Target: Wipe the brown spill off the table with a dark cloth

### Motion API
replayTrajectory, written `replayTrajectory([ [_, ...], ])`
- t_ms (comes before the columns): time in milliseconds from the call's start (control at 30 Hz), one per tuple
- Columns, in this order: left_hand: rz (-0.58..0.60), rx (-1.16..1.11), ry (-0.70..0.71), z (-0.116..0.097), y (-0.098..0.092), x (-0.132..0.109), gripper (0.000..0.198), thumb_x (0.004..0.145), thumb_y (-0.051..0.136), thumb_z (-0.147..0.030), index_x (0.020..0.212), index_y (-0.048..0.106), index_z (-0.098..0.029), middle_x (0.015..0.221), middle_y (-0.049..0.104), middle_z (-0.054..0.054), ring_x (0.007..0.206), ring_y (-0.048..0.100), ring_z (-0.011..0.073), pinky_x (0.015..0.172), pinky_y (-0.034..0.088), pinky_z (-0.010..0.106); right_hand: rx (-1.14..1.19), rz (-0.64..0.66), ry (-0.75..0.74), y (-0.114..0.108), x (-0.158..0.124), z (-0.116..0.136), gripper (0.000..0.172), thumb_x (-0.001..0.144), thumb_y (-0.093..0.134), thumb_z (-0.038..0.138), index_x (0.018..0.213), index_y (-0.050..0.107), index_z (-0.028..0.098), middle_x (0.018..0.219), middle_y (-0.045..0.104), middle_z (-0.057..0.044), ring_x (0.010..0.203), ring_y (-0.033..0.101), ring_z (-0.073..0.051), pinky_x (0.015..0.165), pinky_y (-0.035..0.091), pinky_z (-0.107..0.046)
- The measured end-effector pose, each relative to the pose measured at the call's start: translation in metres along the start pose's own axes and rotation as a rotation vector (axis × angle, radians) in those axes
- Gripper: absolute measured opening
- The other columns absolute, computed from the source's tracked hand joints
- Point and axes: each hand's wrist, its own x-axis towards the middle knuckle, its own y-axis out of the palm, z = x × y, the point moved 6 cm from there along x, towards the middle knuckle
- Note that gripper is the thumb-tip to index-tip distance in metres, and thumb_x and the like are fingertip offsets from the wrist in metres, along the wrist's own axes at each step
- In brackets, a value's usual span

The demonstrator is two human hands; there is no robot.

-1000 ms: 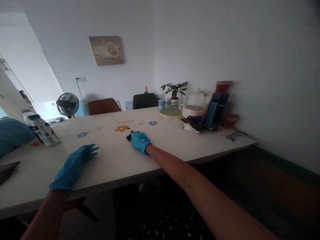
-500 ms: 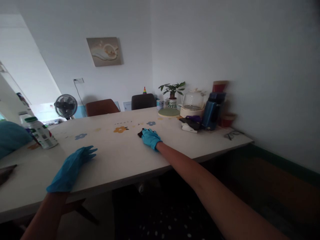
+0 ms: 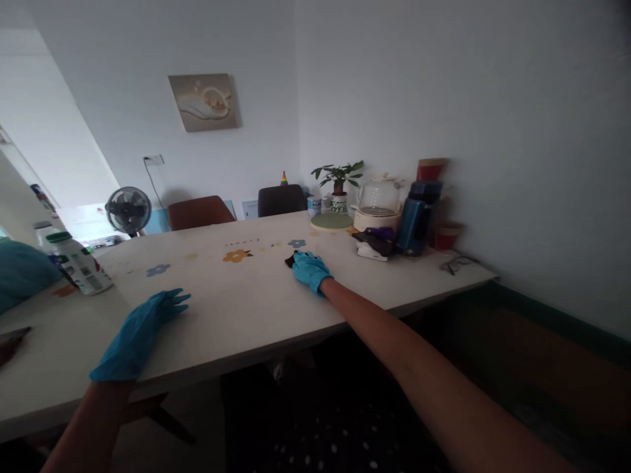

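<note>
Both my hands wear blue gloves. My right hand (image 3: 309, 270) reaches far across the white table (image 3: 236, 309) and presses down on a small dark cloth (image 3: 290, 261), whose edge shows past the fingertips. My left hand (image 3: 140, 332) lies flat on the table near its front edge, fingers stretched out and holding nothing. Flower prints mark the table top just beyond the right hand.
A white bottle with a green cap (image 3: 76, 264) stands at the left. At the back right are a potted plant (image 3: 338, 184), a glass kettle (image 3: 377, 202), a dark blue jug (image 3: 415, 220) and glasses (image 3: 458, 265). Two chairs (image 3: 200, 211) and a fan (image 3: 128, 210) stand behind the table.
My right hand has slid the dark cloth to the right and farther across the table. My left hand has stayed flat in place.
</note>
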Motion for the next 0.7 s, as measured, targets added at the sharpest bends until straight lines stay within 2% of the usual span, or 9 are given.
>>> replayTrajectory([
  [233, -0.01, 0.027, 0.005, 0.002, -0.002, -0.001, 0.101, 0.087, 0.095, -0.086, 0.158, 0.079, -0.016, 0.179, 0.08, 0.027, 0.173, 0.072, 0.0546, 0.155, 0.049, 0.076, -0.027, 0.004, 0.012, -0.001, -0.001, -0.006, 0.067, 0.128, 0.049, 0.023, 0.193, 0.066, 0.013, 0.196, 0.066, -0.026, 0.184, 0.059, -0.04, 0.153, 0.042, -0.058],
  [333, -0.012, 0.035, 0.011, 0.001, -0.003, 0.001, 0.098, 0.085, 0.095, -0.083, 0.155, 0.08, -0.015, 0.177, 0.081, 0.028, 0.172, 0.073, 0.0558, 0.152, 0.053, 0.076, -0.044, 0.009, 0.023, 0.0, -0.002, -0.01, 0.069, 0.128, 0.047, 0.022, 0.194, 0.064, 0.015, 0.199, 0.064, -0.024, 0.185, 0.056, -0.039, 0.154, 0.04, -0.057],
  [400, 0.0, 0.026, 0.007, 0.0, -0.002, 0.001, 0.097, 0.086, 0.096, -0.081, 0.156, 0.079, -0.015, 0.18, 0.079, 0.028, 0.173, 0.073, 0.0551, 0.153, 0.052, 0.076, -0.055, 0.006, 0.034, 0.0, -0.002, -0.012, 0.07, 0.127, 0.046, 0.021, 0.195, 0.063, 0.017, 0.2, 0.063, -0.023, 0.187, 0.055, -0.04, 0.155, 0.04, -0.057],
  [500, 0.004, 0.017, -0.001, -0.002, 0.001, -0.001, 0.102, 0.083, 0.098, -0.084, 0.156, 0.076, -0.016, 0.184, 0.076, 0.028, 0.175, 0.07, 0.0553, 0.157, 0.046, 0.075, -0.066, -0.008, 0.046, 0.0, -0.003, -0.014, 0.07, 0.127, 0.045, 0.02, 0.194, 0.065, 0.017, 0.198, 0.065, -0.023, 0.187, 0.054, -0.04, 0.153, 0.041, -0.057],
  [700, -0.002, 0.043, -0.014, -0.009, 0.006, -0.006, 0.116, 0.074, 0.101, -0.093, 0.156, 0.076, -0.016, 0.184, 0.075, 0.03, 0.174, 0.07, 0.0578, 0.157, 0.046, 0.076, -0.056, -0.041, 0.073, 0.001, -0.004, -0.017, 0.07, 0.125, 0.044, 0.016, 0.19, 0.069, 0.017, 0.199, 0.064, -0.024, 0.186, 0.055, -0.043, 0.149, 0.044, -0.057],
])
